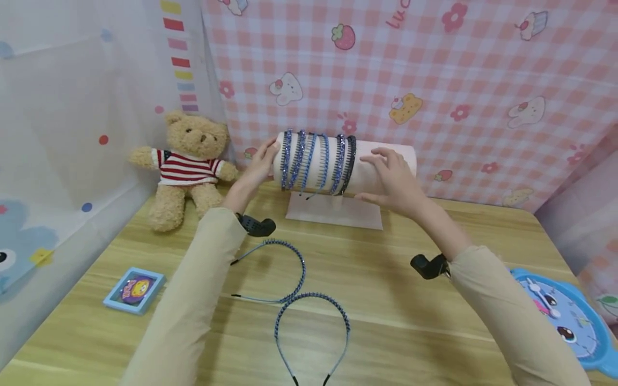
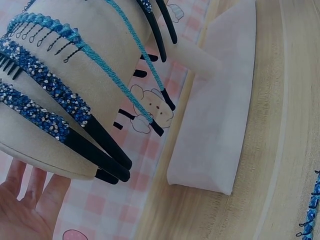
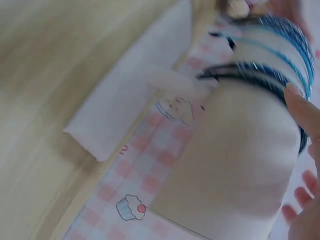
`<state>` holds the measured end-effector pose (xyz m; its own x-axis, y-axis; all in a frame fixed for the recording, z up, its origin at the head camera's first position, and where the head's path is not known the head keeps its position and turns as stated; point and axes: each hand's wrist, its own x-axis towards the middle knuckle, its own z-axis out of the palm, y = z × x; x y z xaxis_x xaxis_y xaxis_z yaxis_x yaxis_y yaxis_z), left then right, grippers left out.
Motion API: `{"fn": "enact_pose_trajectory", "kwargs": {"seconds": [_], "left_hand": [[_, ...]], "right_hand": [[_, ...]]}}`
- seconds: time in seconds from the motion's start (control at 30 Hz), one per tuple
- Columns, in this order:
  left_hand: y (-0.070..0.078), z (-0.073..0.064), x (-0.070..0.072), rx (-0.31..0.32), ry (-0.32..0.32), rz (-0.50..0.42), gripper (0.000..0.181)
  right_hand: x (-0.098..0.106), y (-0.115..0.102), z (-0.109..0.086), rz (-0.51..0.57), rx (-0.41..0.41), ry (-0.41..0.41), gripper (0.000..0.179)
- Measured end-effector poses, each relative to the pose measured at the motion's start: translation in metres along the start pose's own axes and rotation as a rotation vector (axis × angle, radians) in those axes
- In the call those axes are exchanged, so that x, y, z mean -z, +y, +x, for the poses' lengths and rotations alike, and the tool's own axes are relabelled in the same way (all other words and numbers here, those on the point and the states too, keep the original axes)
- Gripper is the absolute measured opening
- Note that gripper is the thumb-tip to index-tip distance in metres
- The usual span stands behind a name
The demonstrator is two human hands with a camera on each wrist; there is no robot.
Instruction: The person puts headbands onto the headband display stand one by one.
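Observation:
A pale padded headband stand (image 1: 367, 171) carries several headbands around its roll. Blue sparkly headbands (image 2: 65, 102) sit towards its left end, with thinner braided blue headbands (image 2: 107, 65) beside them and a black headband (image 1: 348, 163) furthest right. My left hand (image 1: 258, 166) rests against the roll's left end; in the left wrist view its fingers (image 2: 35, 185) look fairly straight. Over the bare right part, my right hand (image 1: 393, 179) spreads its fingers and thumb close to the black headband, holding nothing. Whether its fingertips touch the roll is hard to tell.
Two loose blue headbands, one upper (image 1: 301, 268) and one lower (image 1: 347, 321), lie on the wooden table (image 1: 396, 332). A teddy bear (image 1: 185, 166) sits at the back left, near a small blue frame (image 1: 135, 291). A blue clock (image 1: 574, 321) lies at the right.

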<state>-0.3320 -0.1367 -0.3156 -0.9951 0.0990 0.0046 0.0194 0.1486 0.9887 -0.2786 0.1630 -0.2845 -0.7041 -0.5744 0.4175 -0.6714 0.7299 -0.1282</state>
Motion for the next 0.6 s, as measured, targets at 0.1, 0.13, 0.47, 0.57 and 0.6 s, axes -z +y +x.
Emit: {"fn": "enact_pose_trajectory", "kwargs": {"seconds": [0.1,0.13,0.47,0.57,0.6], "left_hand": [[0.0,0.0,0.0,0.006,0.006,0.002,0.055],[0.0,0.0,0.0,0.009,0.01,0.002,0.055],[0.0,0.0,0.001,0.016,0.014,-0.009,0.054],[0.001,0.0,0.001,0.012,0.012,0.002,0.053],[0.001,0.0,0.0,0.012,0.012,0.007,0.054]], "right_hand": [[-0.012,-0.012,-0.015,0.048,0.096,-0.044,0.055],[-0.016,-0.018,-0.019,0.091,0.107,-0.119,0.051],[-0.068,-0.07,-0.065,0.503,-0.089,-1.033,0.021],[-0.072,-0.08,-0.071,0.466,-0.115,-1.084,0.016],[-0.072,-0.082,-0.072,0.442,-0.118,-1.08,0.016]]}}
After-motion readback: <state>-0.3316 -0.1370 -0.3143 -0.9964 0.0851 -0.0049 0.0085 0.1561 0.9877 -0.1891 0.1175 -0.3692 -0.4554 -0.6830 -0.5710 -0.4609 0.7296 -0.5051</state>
